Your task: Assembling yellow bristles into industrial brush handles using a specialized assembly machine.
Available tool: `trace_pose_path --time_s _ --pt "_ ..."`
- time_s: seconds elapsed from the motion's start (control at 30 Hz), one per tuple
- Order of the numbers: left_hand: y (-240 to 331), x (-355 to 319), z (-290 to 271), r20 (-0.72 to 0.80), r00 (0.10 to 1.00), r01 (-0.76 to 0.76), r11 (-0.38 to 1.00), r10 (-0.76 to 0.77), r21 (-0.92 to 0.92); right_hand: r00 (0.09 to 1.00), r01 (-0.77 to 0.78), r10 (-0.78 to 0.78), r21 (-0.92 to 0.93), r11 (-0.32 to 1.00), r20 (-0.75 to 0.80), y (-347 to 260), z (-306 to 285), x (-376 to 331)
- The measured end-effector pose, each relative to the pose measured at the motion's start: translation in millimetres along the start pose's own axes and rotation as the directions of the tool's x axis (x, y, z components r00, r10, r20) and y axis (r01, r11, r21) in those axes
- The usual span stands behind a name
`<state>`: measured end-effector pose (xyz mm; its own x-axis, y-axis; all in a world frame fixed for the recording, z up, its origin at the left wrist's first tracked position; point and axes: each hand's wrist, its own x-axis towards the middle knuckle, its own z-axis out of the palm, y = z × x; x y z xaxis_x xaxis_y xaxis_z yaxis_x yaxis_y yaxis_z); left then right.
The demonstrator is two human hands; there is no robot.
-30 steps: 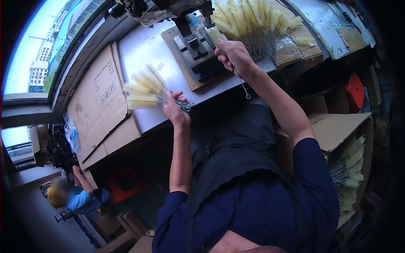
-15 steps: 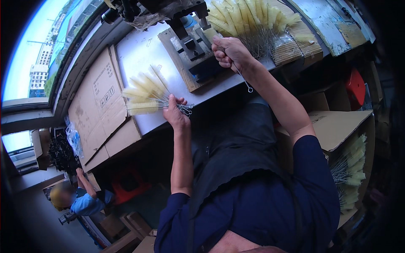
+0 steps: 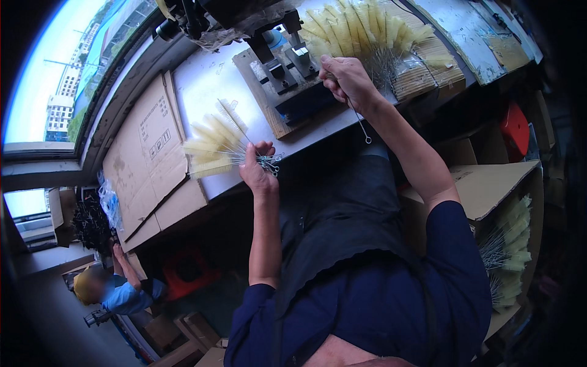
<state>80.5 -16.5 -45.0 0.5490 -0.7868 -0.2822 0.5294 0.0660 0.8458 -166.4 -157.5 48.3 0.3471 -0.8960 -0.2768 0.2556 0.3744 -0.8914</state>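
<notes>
My left hand (image 3: 258, 171) is closed round a fanned bunch of bottle brushes (image 3: 214, 144). Their pale yellow bristle heads spread left over the table, and their looped wire ends stick out on the right of the fist. My right hand (image 3: 350, 79) grips the wire handle of a single brush (image 3: 361, 125), whose loop hangs below the wrist. Its bristle end cannot be told apart from the pile behind. Just left of the right hand stands a bench machine (image 3: 282, 76) with metal jaw blocks on a wooden base (image 3: 269, 113).
Behind my right hand, a large pile of yellow brushes (image 3: 367, 27) lies by stacked cardboard (image 3: 422, 73). Flattened cardboard (image 3: 143, 147) covers the table's left end. An open carton (image 3: 495, 183) at right holds more brushes. A co-worker (image 3: 122, 293) is at lower left.
My right hand has drawn back a little to the right, away from the machine, with the brush; a jaw block is now uncovered. My left hand keeps its bunch, nearly still.
</notes>
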Motion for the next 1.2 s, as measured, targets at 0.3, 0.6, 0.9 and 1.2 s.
trace_pose_path --time_s 0.3,0.6,0.9,1.2 --pt "3.1 -10.9 14.4 0.050 0.998 0.049 0.997 -0.046 -0.053 0.533 0.092 -0.790 -0.907 0.411 -0.303 -42.4 -63.7 37.0" --pt "7.0 -57.5 28.7 0.189 0.981 0.043 0.997 -0.031 -0.061 0.872 0.375 -0.488 -0.694 0.615 0.040 37.1 61.8 -18.1" --pt "13.3 -105.7 51.5 0.227 0.966 0.123 0.992 -0.119 0.000 0.954 0.287 -0.300 -0.264 0.921 -0.010 69.0 81.9 -2.7" --pt "16.8 -94.2 30.1 0.198 0.979 -0.013 0.989 0.043 -0.150 0.985 0.161 -0.144 0.195 0.968 -0.096 44.1 83.2 4.8"
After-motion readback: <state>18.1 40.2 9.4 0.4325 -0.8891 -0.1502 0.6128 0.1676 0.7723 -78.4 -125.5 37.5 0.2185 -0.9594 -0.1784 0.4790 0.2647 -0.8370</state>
